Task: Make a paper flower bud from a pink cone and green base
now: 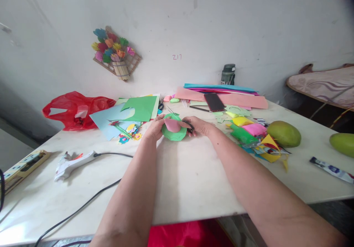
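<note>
Over the middle of the table, my left hand (156, 127) is closed on the left edge of a round green paper piece (177, 135) with an uneven rim. A smooth pink rounded piece (172, 125) lies against the middle of the green paper; how it is attached cannot be made out. My right hand (198, 125) grips black-handled scissors (189, 127) at the paper's right side. Thin blades seem to point up and left behind the green paper, which partly hides them.
Green and light-blue sheets (141, 107) and small paper flowers (129, 133) lie to the left, near a red plastic bag (74, 110). A white glue gun (74, 164) trails a black cord. Rightward are coloured scraps (257, 136), a green mango (284, 134) and a phone (214, 102).
</note>
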The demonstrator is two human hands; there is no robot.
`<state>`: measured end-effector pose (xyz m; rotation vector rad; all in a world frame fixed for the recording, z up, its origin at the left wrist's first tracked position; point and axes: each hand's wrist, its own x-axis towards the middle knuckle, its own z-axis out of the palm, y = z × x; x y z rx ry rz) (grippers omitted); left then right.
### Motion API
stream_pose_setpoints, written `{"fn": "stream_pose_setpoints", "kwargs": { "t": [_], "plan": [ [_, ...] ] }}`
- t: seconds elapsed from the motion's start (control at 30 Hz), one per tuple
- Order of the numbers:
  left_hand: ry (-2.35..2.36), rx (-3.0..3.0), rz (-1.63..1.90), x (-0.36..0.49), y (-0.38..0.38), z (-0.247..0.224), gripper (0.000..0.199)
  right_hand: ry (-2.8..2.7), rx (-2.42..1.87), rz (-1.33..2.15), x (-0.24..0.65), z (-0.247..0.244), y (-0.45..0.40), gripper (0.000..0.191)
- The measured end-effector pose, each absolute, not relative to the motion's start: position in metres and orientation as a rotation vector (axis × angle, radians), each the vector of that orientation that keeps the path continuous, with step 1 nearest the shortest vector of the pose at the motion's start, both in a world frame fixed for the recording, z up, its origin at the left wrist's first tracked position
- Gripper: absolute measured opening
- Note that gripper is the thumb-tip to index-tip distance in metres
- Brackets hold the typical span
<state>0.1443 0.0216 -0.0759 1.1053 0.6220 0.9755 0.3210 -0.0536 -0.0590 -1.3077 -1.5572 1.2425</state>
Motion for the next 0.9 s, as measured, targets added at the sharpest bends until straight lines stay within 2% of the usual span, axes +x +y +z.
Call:
{"fn": "stream_pose_setpoints", "kwargs": {
  "t": [0.53, 0.9],
  "plan": [
    [0.620, 1.108, 0.998, 0.1451, 0.0196, -0.0738, 0.030, -1.522, -1.338, 1.221, 0.3174, -0.0559, -0.0555, 0.018],
    [0.698, 1.051, 1.017, 0.1427, 0.0222, -0.0755, 0.039, -1.520, -1.304, 1.254, 0.3178, -0.0566, -0.0549, 0.024]
  ]
}}
